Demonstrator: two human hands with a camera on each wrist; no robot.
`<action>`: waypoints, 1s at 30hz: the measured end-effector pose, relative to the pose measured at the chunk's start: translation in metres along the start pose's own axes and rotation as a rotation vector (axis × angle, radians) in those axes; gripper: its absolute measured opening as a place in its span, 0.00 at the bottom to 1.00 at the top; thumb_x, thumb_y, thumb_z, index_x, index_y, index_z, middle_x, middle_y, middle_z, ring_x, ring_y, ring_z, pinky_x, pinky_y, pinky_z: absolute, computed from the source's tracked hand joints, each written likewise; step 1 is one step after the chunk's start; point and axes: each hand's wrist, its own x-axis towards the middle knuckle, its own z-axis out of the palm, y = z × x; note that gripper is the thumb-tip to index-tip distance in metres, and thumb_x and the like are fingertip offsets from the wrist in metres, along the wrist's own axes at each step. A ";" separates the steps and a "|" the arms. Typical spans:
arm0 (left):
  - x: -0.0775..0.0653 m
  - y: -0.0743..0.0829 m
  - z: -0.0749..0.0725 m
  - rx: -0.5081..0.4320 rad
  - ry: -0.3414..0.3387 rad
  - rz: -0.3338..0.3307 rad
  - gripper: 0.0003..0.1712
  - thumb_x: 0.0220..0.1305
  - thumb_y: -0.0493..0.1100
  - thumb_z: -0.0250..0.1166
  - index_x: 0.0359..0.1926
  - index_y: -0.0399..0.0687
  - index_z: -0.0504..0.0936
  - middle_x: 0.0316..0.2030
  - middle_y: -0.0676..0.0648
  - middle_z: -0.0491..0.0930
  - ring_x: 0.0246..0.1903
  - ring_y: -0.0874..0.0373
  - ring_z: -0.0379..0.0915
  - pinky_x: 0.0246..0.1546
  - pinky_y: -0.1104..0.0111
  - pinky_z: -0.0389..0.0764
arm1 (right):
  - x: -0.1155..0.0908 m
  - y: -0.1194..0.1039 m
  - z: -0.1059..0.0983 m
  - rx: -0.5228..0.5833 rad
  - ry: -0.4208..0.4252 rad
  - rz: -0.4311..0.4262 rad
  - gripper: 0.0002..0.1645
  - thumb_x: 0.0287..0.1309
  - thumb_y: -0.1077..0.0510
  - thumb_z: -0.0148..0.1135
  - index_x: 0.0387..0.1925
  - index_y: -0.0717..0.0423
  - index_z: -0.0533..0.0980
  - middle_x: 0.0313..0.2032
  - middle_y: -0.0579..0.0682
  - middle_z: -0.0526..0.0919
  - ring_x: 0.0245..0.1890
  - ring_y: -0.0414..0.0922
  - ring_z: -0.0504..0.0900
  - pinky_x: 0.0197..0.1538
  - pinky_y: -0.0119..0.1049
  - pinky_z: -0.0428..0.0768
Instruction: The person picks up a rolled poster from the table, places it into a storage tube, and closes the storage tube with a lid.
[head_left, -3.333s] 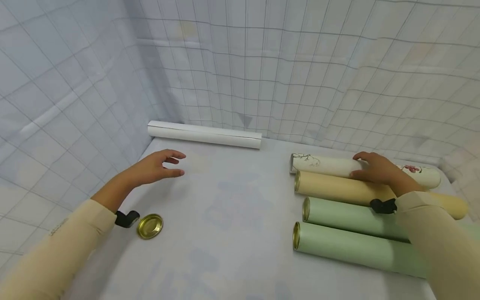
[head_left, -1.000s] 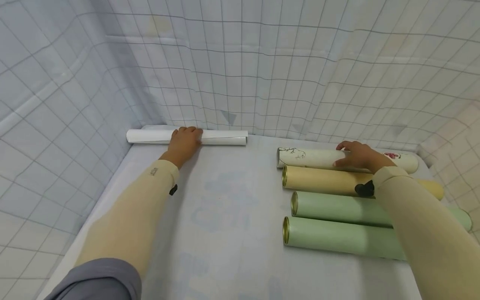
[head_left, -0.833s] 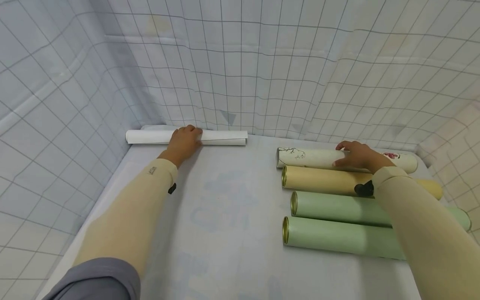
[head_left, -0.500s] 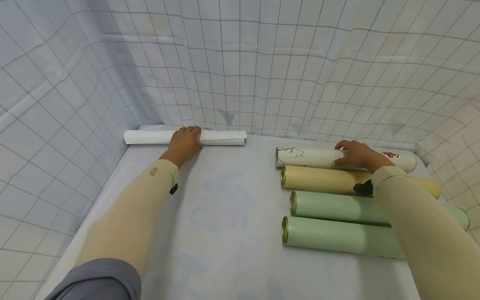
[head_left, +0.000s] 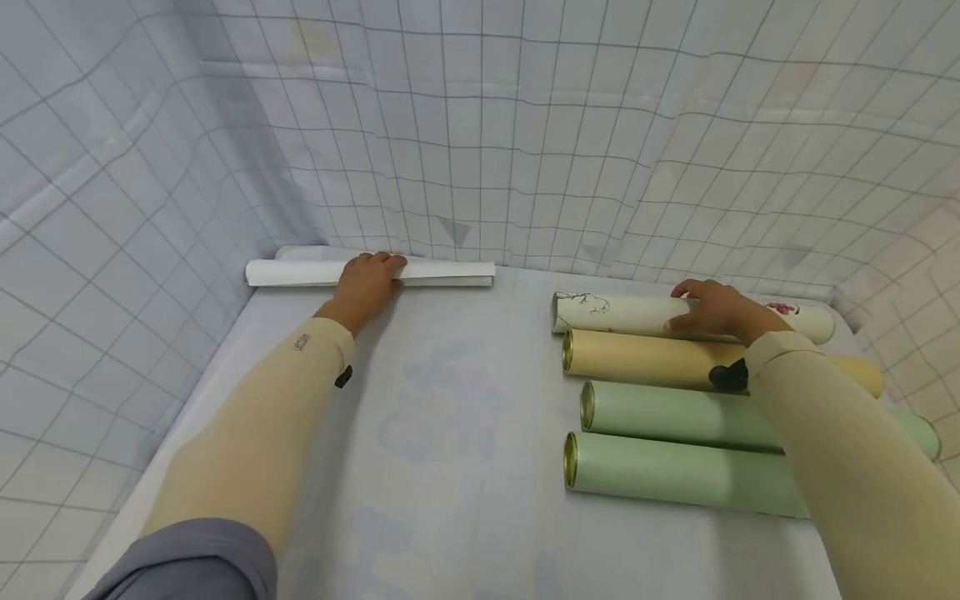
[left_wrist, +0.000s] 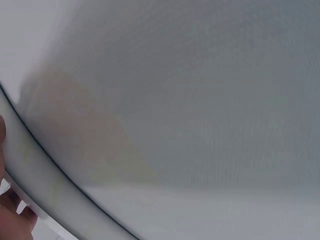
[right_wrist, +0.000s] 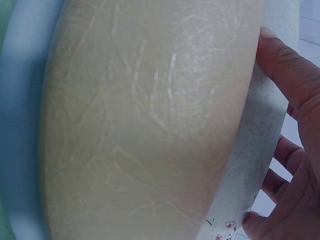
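Observation:
My left hand (head_left: 367, 286) grips a rolled sheet of white paper (head_left: 446, 273) about its middle, at the back left of the table. In the left wrist view the paper roll (left_wrist: 52, 182) runs along the lower left, with fingertips (left_wrist: 20, 212) at its far side. At the back right my right hand (head_left: 716, 310) holds a white cardboard tube (head_left: 626, 314) printed with dark branches and red blossoms. The right wrist view has the thumb on the near side of this white tube (right_wrist: 262, 115) and the other fingers curled past its far side.
In front of the white tube lie a tan tube (head_left: 645, 356), a green tube (head_left: 675, 411) and another green tube (head_left: 667, 468), side by side with brass-coloured ends. A checked cloth wall (head_left: 480, 125) stands behind and at both sides. White cloth (head_left: 450, 500) covers the table.
My left hand has moved forward onto the paper roll and taken hold of it. The left forearm now lies across where a round brass lid showed. My right hand stays at the white tube.

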 end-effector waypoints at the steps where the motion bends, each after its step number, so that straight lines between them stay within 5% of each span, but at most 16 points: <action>1: 0.000 0.000 -0.002 0.007 -0.007 0.016 0.25 0.73 0.41 0.60 0.67 0.41 0.69 0.63 0.35 0.71 0.63 0.35 0.64 0.65 0.45 0.64 | -0.001 0.000 0.000 0.002 0.000 -0.001 0.41 0.62 0.42 0.67 0.65 0.62 0.63 0.63 0.76 0.63 0.61 0.75 0.62 0.58 0.70 0.65; 7: -0.003 -0.005 -0.011 0.020 -0.103 0.093 0.25 0.75 0.43 0.57 0.69 0.44 0.69 0.62 0.36 0.72 0.61 0.36 0.67 0.62 0.47 0.68 | -0.002 -0.002 0.000 0.010 0.013 -0.002 0.42 0.61 0.42 0.67 0.65 0.63 0.63 0.63 0.75 0.63 0.61 0.74 0.61 0.58 0.70 0.64; 15: -0.005 -0.010 -0.013 -0.104 -0.212 0.105 0.24 0.76 0.43 0.56 0.69 0.46 0.67 0.60 0.36 0.74 0.61 0.39 0.69 0.62 0.48 0.69 | -0.002 -0.003 0.001 0.024 0.008 -0.001 0.42 0.62 0.45 0.68 0.65 0.66 0.63 0.65 0.76 0.59 0.63 0.74 0.60 0.60 0.70 0.63; 20: -0.005 -0.008 -0.006 -0.135 -0.148 0.105 0.22 0.75 0.41 0.56 0.67 0.42 0.69 0.61 0.37 0.74 0.63 0.40 0.66 0.65 0.50 0.66 | -0.003 -0.003 0.000 0.045 -0.005 0.010 0.42 0.62 0.44 0.68 0.65 0.66 0.63 0.67 0.75 0.58 0.63 0.73 0.60 0.60 0.69 0.64; 26: -0.006 -0.005 0.001 -0.026 0.001 0.145 0.22 0.75 0.40 0.57 0.66 0.40 0.74 0.59 0.37 0.74 0.60 0.37 0.66 0.58 0.48 0.72 | -0.002 -0.002 0.001 0.050 -0.007 0.013 0.42 0.62 0.45 0.68 0.65 0.66 0.63 0.66 0.74 0.61 0.62 0.72 0.63 0.58 0.67 0.66; 30: -0.006 -0.003 0.004 0.004 0.034 0.114 0.22 0.75 0.41 0.57 0.66 0.43 0.75 0.57 0.39 0.76 0.57 0.38 0.69 0.54 0.48 0.75 | 0.000 0.000 0.001 0.046 0.000 0.005 0.42 0.61 0.45 0.68 0.65 0.67 0.63 0.65 0.76 0.61 0.62 0.73 0.62 0.59 0.68 0.66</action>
